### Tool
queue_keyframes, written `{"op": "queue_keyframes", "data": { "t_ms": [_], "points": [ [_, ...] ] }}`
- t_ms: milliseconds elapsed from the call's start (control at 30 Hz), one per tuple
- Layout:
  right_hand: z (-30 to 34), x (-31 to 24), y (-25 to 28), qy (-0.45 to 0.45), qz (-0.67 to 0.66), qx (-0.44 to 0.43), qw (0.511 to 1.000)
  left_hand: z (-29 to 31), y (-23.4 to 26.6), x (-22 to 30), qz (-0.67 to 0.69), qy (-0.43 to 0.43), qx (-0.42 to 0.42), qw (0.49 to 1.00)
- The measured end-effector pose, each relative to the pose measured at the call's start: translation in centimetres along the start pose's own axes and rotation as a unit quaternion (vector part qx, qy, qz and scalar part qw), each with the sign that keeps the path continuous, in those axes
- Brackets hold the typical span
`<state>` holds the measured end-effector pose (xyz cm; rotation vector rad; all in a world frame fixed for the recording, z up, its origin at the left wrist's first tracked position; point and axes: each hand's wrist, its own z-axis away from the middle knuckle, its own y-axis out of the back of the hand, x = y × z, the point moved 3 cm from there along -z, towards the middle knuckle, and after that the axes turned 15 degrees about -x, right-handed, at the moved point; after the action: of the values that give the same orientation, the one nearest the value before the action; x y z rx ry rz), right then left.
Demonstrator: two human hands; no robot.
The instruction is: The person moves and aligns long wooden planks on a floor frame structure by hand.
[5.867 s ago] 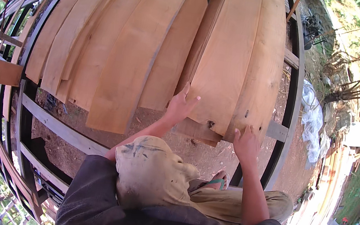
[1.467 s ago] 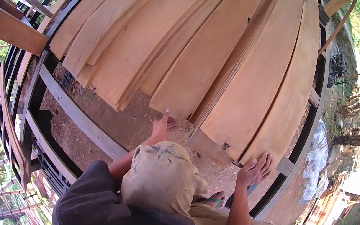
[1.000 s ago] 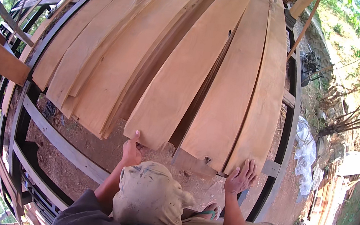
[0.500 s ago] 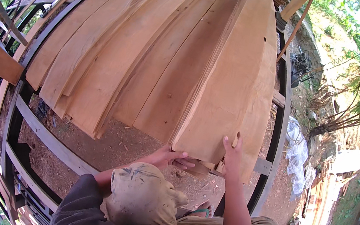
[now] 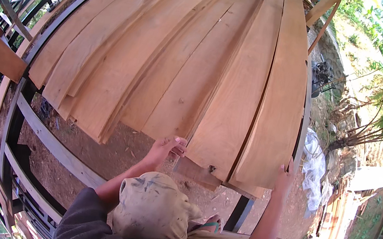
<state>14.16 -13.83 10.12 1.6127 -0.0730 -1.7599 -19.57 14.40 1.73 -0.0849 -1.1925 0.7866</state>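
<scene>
Long, thin reddish-brown wooden boards fan away from me side by side. My right hand (image 5: 284, 179) grips the near right corner of the rightmost board (image 5: 273, 126), its thumb on top and fingers partly hidden at the edge. A narrow dark gap separates this board from the middle board (image 5: 232, 110). My left hand (image 5: 167, 150) is raised by the near left corner of the middle board, fingers curled together with nothing visible in them. Under the near ends of these boards, the end of another board (image 5: 198, 174) juts out.
More boards (image 5: 109, 78) overlap on the left. A dark frame with a pale rail (image 5: 56, 142) runs along the near left side. My bent knee (image 5: 152, 207) in stained beige trousers rises between my arms. Crumpled clear plastic (image 5: 312, 171) lies on the ground at right.
My right hand has moved right with the rightmost board, and a gap has opened beside the middle board. My left hand has come up and left, off the board's near corner.
</scene>
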Motion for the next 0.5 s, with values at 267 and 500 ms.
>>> {"op": "queue_keyframes", "data": {
  "t_ms": [267, 500],
  "points": [
    [0.1, 2.4, 0.1, -0.023, 0.077, -0.002, 0.997, -0.8, 0.5, 1.0, -0.021, -0.058, 0.005, 0.998],
    [1.6, 6.1, 0.7, -0.059, 0.270, 0.081, 0.958, -1.1, -0.1, 0.1, -0.013, -0.049, 0.003, 0.999]
  ]
}}
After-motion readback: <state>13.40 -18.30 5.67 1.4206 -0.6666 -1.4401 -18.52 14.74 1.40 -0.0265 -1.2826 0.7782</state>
